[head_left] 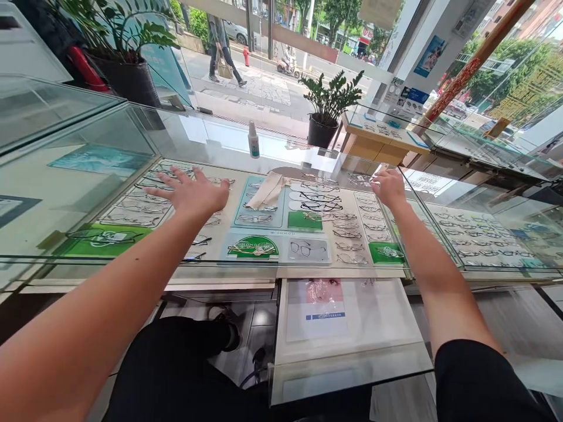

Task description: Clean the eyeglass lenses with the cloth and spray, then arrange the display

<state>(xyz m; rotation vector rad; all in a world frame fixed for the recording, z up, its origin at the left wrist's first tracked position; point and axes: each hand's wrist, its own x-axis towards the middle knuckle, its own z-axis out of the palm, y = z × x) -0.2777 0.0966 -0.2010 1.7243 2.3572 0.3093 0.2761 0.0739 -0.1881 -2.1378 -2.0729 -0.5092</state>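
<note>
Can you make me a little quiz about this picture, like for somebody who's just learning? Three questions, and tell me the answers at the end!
1. Pick one. What is laid out in rows in the glass counter?
A) spoons
B) glasses
C) toy cars

2. True or false? The left hand is spread open.

3. Fill the gap. In the picture, the tan cloth lies between the left hand and the ____ hand.

Key:
1. B, glasses.
2. True; it is stretched out flat, not balled up.
3. Right; the right hand is on the other side of the cloth.
</note>
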